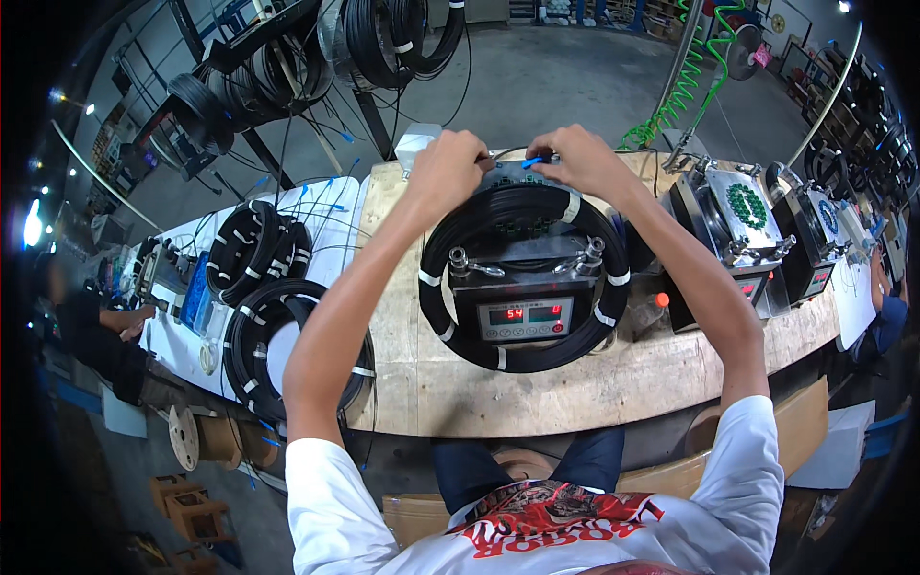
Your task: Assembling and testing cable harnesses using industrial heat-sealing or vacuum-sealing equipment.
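Observation:
At the far side of the workbench my right hand (581, 163) is closed in a pinch on a small blue cable connector (533, 163). My left hand (448, 173) is level with it, fingers pinched together; what they hold is too small to make out. A short piece of dark cable (510, 150) shows between the two hands. Below them a coil of black cable (438, 305) with white tape bands hangs around a box-shaped machine (468, 296). The machine has a lit red digital display panel (526, 319), two metal clamps on top, and green parts behind them.
More black cable coils (251, 331) lie on a white table at left. Similar machines (736, 230) stand at right, near an orange-capped bottle (661, 301). A white box (416, 144) sits by my left hand. Cable reels hang beyond. Other people work at both sides.

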Available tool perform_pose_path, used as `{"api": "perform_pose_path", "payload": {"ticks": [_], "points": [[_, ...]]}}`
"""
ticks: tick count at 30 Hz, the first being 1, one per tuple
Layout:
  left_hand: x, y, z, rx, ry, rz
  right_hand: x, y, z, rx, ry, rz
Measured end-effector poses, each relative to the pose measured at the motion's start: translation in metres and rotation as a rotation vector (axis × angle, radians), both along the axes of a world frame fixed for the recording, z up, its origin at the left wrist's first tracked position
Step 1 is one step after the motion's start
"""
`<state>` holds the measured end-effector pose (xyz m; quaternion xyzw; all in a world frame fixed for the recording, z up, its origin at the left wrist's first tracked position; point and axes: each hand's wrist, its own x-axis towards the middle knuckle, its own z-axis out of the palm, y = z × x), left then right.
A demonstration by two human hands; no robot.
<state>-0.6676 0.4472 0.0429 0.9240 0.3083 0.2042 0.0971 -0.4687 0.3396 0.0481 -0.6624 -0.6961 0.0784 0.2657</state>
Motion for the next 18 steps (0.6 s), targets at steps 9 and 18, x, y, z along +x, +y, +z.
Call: {"api": "perform_pose_path", "payload": {"ticks": [9,18], "points": [[0.007,-0.02,-0.014,0.015,-0.121,0.157,0.0,0.004,-0.002,-0.002,-0.295,0.097],[0.006,-0.026,-0.017,0.305,-0.055,0.144,-0.016,0.032,0.013,-0.007,-0.474,0.231]]}}
